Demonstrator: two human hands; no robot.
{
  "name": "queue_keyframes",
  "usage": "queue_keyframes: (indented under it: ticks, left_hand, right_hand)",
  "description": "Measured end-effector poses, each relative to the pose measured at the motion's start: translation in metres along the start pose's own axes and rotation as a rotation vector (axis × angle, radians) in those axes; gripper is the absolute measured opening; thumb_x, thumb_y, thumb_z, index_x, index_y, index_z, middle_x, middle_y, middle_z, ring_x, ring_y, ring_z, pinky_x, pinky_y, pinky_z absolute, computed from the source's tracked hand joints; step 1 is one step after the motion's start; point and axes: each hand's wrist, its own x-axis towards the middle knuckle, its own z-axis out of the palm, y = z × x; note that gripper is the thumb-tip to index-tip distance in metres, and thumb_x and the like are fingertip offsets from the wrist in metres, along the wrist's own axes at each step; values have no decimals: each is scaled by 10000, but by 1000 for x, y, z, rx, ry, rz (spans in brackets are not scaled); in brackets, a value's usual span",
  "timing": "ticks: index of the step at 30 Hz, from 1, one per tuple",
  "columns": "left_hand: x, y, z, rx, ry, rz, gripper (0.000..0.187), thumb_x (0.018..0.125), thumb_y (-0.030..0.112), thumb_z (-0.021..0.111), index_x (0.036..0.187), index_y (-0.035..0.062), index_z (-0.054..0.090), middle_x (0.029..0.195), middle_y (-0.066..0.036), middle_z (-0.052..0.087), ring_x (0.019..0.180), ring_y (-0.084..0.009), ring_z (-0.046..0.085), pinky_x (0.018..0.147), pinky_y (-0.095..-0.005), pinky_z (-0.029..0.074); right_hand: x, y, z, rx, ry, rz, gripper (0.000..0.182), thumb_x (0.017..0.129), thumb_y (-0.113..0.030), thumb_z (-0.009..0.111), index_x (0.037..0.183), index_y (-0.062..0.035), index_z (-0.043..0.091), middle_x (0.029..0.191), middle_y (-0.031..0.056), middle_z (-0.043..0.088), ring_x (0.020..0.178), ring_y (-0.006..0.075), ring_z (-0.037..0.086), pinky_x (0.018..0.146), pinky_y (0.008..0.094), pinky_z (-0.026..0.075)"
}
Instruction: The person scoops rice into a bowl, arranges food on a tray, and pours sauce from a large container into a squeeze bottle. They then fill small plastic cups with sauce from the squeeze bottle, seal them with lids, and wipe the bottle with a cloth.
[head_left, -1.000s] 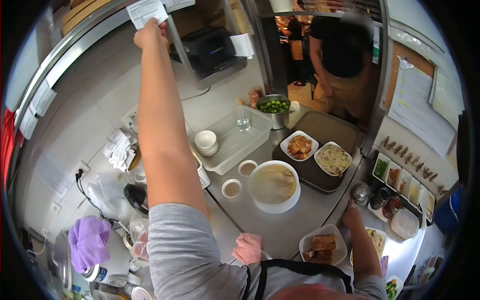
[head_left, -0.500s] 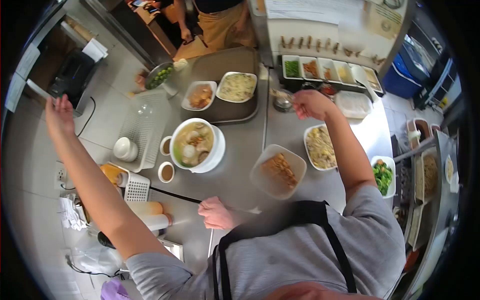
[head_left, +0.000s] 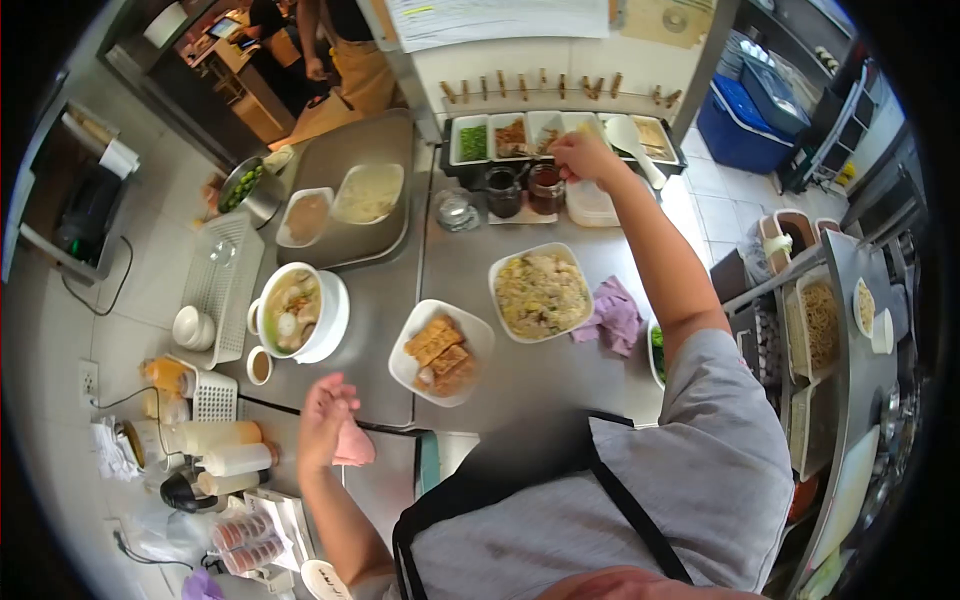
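My right hand (head_left: 588, 162) is closed at the topping tray (head_left: 500, 165), over its middle white compartments. What its fingers pinch is too small to make out. Just below it stand a jar of red sauce (head_left: 546, 190) and a jar of dark sauce (head_left: 503, 192). My left hand (head_left: 325, 412) is open, fingers slightly apart, beside a pink cloth (head_left: 354, 443). Between my arms are a container of fried rice (head_left: 541, 292) and a container of browned, sliced food (head_left: 437, 356). A white bowl of soup (head_left: 293, 312) stands further left.
A brown tray (head_left: 350, 150) bears two white containers at the back left. A lidded glass jar (head_left: 457, 212) stands near the tray. A purple cloth (head_left: 611, 318) lies right of the rice. Sauce bottles (head_left: 225, 459) crowd the lower left. A person (head_left: 350, 70) stands beyond the counter.
My left hand has come back from the black appliance at the far left to the counter's front. My right hand has moved from the glass jar to the topping tray. The view has shifted.
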Motion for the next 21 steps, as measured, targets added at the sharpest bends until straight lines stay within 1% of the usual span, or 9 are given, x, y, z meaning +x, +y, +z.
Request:
queue_keyframes:
  ticks: [2,4,6,8,11,15,18,19,21]
  left_hand:
    - [-14,-38,15,68,238,-243,358,821,210,543,1115,42,423,912,-40,521,747,-114,514,644,-235,413]
    - [-32,-75,26,115,315,-284,330,829,190,528,1106,43,426,906,-41,522,740,-105,514,630,-226,414]
    - [-46,-95,38,124,388,-317,307,834,178,520,1096,43,431,898,-40,522,732,-98,514,618,-221,414]
    - [-55,-106,52,99,458,-339,292,834,174,517,1082,42,438,887,-36,522,723,-94,511,607,-217,413]
    - [-57,-124,63,9,525,-278,293,826,173,520,1074,35,447,859,-32,523,720,-92,507,606,-216,411]
    - [-44,-132,72,93,546,-301,272,813,144,518,1051,21,469,823,-23,520,699,-86,499,604,-212,410]
    - [-37,-125,78,217,550,-363,260,808,125,516,1040,13,479,815,-23,521,690,-85,499,606,-211,410]
    - [-37,-127,77,218,550,-356,260,807,124,518,1037,10,481,817,-25,522,690,-85,500,608,-212,410]
    - [-36,-131,77,215,551,-342,259,806,125,520,1031,1,484,820,-31,526,690,-88,503,608,-214,413]
  right_hand:
    - [12,18,-36,-503,184,-131,194,765,-153,488,828,0,590,714,144,603,659,271,604,581,359,489]
    - [35,55,-71,-617,489,-176,200,751,-161,481,842,-19,588,812,170,603,771,318,592,665,401,476]
    - [60,76,-117,-882,549,-149,191,777,-152,448,862,-42,578,859,160,601,810,305,591,692,404,476]
    - [65,70,-143,-1002,606,-89,208,796,-122,406,908,-51,566,931,151,588,833,312,589,703,408,479]
    - [84,63,-156,-1075,532,-51,212,807,-127,402,914,-50,569,985,124,578,879,300,581,724,404,476]
    - [115,75,-149,-1241,390,-120,205,800,-146,429,877,-79,607,993,117,578,878,285,584,712,387,477]
    - [129,72,-148,-1264,443,-39,188,784,-145,453,870,-96,613,978,115,583,863,277,591,694,377,478]
    - [119,52,-145,-1209,451,22,192,772,-140,475,918,-64,573,968,123,572,907,275,573,707,388,479]
    - [115,26,-132,-1163,552,-96,170,760,-167,492,866,-81,594,964,123,581,886,274,578,705,390,473]
